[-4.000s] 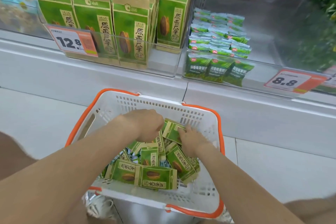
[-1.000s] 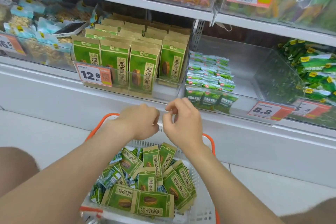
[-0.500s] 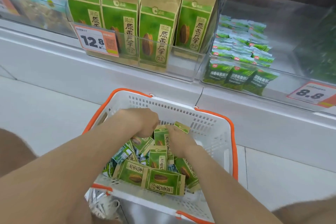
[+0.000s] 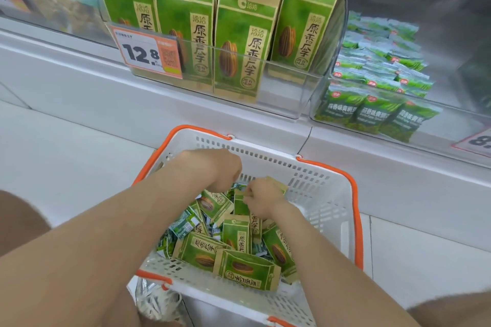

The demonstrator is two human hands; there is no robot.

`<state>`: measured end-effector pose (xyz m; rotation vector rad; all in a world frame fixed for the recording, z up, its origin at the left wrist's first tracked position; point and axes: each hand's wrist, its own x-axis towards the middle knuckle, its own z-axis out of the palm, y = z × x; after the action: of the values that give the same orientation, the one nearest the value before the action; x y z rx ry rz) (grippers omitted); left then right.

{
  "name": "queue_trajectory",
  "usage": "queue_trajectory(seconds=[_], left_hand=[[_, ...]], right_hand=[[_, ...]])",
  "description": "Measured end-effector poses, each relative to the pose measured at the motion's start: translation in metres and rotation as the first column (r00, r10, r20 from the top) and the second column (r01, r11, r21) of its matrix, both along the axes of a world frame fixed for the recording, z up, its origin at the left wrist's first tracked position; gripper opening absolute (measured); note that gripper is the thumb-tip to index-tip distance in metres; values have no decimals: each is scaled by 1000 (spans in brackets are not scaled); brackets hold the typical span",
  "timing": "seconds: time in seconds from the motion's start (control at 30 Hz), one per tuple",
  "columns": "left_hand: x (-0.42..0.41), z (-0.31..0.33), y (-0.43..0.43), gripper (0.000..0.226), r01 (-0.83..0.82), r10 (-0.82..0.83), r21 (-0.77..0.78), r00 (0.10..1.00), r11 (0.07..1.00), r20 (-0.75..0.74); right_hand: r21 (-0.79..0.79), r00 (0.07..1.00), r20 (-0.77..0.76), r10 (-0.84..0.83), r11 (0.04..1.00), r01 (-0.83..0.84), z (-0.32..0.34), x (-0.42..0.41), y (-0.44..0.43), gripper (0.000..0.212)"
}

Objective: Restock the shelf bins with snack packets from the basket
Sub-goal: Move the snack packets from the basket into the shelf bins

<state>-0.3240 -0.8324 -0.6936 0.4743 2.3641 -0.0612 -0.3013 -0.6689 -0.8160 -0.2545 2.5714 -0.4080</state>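
A white basket with orange rim sits on the floor below me, holding several green-and-tan sunflower seed packets and smaller green-white packets. My left hand is curled in a fist over the far end of the pile; what it holds is hidden. My right hand pinches the top of a seed packet standing in the pile. Above, a clear shelf bin holds upright seed packets. A second bin to its right holds small green pea packets.
An orange price tag reading 12.8 hangs on the seed bin's front. Another tag sits at the right edge. A white shelf ledge runs under the bins. White floor tiles lie left of the basket.
A second ago both hands were raised near the shelf edge. They have dropped into the basket, and my right hand has closed on a seed packet. My view has tilted down.
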Motion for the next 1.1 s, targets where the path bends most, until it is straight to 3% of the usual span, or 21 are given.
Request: queue_trajectory(seconds=[0.07, 0.13, 0.2, 0.23, 0.33, 0.43, 0.5, 0.57, 0.73, 0.87, 0.93, 1.03, 1.1], left_hand=[[1, 5, 1, 25, -9, 9, -2, 1000, 1000, -7], [4, 15, 2, 29, -17, 17, -3, 999, 1000, -35], [7, 26, 2, 18, -14, 13, -3, 995, 1000, -98], [9, 31, 2, 14, -24, 26, 24, 992, 999, -126], [12, 46, -6, 33, -146, 166, 242, 984, 959, -62], [21, 65, -9, 12, -350, 304, 566, 936, 747, 177], [29, 82, -8, 7, -473, 346, 646, 880, 598, 325], [37, 95, -8, 15, -502, 336, 687, 864, 525, 374], [45, 113, -7, 15, -444, 339, 747, 890, 494, 305], [44, 123, -13, 9, -377, 340, 806, 911, 457, 233], [45, 128, -12, 11, -353, 383, 858, 901, 372, 204], [41, 140, -5, 16, -234, 521, 962, 844, 138, 131], [36, 146, -1, 16, -31, 648, 995, 760, 97, -39]], right_hand=[[-149, 999, 10, -51, 987, 52, 13, 3, 2, 17], [-252, 989, -101, -110, 964, 81, 30, 5, 3, 11], [-335, 970, -195, -141, 940, 70, 52, 7, 6, 14], [-379, 963, -222, -151, 923, 57, 65, 8, 8, 14], [-506, 937, -279, -208, 861, 40, 111, 13, 15, 13], [-616, 901, -324, -288, 787, 30, 148, 23, 21, 15], [-697, 859, -355, -368, 717, 19, 162, 30, 23, 22], [-743, 823, -369, -431, 669, 17, 172, 36, 24, 31], [-717, 804, -408, -431, 697, 9, 198, 48, 26, 34], [-574, 867, -440, -234, 816, -71, 239, 50, 29, 40], [-485, 864, -482, -148, 866, -123, 262, 48, 30, 41], [-478, 768, -603, -215, 869, -132, 298, 45, 34, 44], [-529, 616, -715, -332, 832, -166, 321, 44, 35, 44]])
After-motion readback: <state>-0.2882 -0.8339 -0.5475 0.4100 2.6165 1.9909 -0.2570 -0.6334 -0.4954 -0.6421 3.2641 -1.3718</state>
